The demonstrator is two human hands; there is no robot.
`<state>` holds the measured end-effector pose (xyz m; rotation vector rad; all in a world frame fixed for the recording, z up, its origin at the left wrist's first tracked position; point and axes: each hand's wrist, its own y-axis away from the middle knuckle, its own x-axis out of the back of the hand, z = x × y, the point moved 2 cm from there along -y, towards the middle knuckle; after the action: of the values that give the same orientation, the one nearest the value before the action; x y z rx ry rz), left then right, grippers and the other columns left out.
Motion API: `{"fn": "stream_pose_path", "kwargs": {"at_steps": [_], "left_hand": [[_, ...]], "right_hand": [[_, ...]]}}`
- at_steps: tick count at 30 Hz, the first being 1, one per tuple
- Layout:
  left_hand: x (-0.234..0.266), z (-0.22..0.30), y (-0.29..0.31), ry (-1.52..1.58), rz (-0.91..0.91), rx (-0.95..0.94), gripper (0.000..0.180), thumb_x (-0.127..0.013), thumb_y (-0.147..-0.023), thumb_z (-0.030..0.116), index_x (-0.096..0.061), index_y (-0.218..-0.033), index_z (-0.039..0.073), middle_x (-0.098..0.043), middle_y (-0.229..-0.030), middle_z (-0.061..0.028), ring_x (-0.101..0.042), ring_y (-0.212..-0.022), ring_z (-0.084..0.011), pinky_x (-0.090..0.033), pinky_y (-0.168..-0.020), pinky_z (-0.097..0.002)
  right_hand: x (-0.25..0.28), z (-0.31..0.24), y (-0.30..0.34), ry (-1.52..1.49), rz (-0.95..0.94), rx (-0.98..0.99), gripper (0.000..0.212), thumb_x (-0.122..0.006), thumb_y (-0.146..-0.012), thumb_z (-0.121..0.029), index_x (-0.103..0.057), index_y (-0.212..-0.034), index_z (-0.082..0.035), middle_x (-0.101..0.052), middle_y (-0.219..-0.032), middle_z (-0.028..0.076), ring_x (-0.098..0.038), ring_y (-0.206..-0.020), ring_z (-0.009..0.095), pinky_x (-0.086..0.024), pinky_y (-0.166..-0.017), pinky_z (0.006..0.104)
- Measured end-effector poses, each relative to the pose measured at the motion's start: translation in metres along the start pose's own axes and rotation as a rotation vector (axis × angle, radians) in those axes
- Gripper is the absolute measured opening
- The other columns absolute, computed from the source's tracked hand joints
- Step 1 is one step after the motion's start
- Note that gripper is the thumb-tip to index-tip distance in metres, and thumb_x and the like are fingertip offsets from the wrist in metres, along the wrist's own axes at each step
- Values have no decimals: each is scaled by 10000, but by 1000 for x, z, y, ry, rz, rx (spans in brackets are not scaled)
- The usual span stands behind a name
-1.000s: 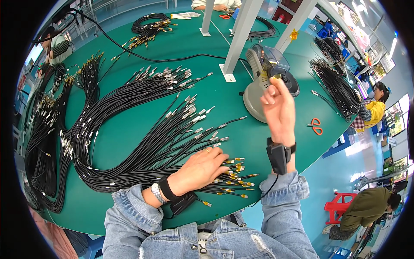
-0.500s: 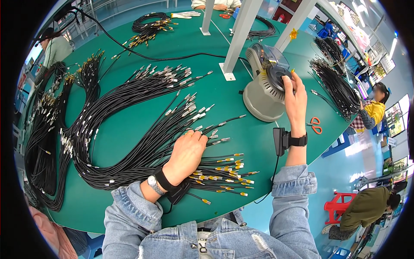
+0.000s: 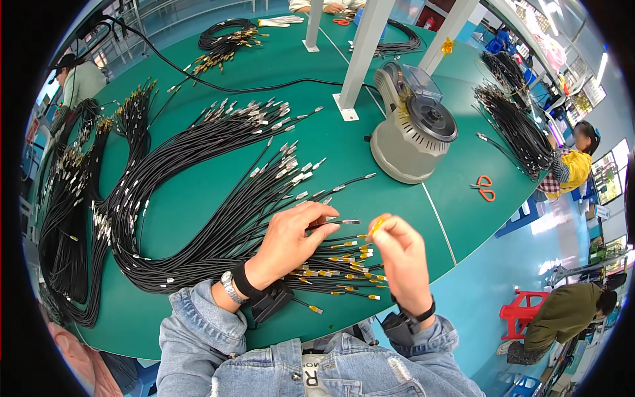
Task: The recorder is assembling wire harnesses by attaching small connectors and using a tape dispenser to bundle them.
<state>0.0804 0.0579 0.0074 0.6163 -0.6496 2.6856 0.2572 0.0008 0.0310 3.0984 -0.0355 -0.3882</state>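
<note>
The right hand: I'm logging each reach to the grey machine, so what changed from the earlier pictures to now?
The right hand came back from the grey tape machine toward the body, now pinching a small yellow piece of tape. The left hand moved up off the yellow-tipped cables and holds one black cable by its metal end. The cable bundles, scissors and machine stayed put.

Green table [image 3: 198, 198], blue floor [image 3: 503, 278]

A factory assembly floor, probably cable work: a long green workbench [image 3: 198, 198] strewn with black cable bundles [image 3: 198, 165] (metal-tipped), a tape dispenser [image 3: 413, 135], other workers nearby.
</note>
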Motion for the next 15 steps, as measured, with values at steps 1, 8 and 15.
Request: {"fn": "stream_pose_path", "kwargs": {"at_steps": [1, 8, 15], "left_hand": [[0, 3, 1, 25, 26, -46, 133, -678, -780, 42, -636, -905, 22, -618, -739, -95, -583, -588, -190, -445, -521, -269], [-6, 13, 9, -27, 99, -204, 138, -683, -758, 5, -652, -891, 18, -607, -684, -90, -585, -555, -199, -443, -483, -281], [-8, 17, 12, -122, 95, -265, 141, -688, -744, 2, -642, -875, 21, -602, -672, -83, -587, -538, -216, -442, -453, -298]], "right_hand": [[-2, 4, 6, 43, -8, 11, 41, -557, -871, -43, -554, -872, -2, -553, -905, 38, -516, -844, 106, -405, -790, 250], [-12, 24, 16, 108, -21, 4, 59, -587, -875, -45, -569, -856, 8, -571, -855, 9, -513, -765, 58, -419, -686, 205], [-10, 26, 10, 219, 12, -63, 94, -572, -877, -64, -566, -818, 8, -572, -756, -15, -502, -676, 41, -405, -616, 196]]}}
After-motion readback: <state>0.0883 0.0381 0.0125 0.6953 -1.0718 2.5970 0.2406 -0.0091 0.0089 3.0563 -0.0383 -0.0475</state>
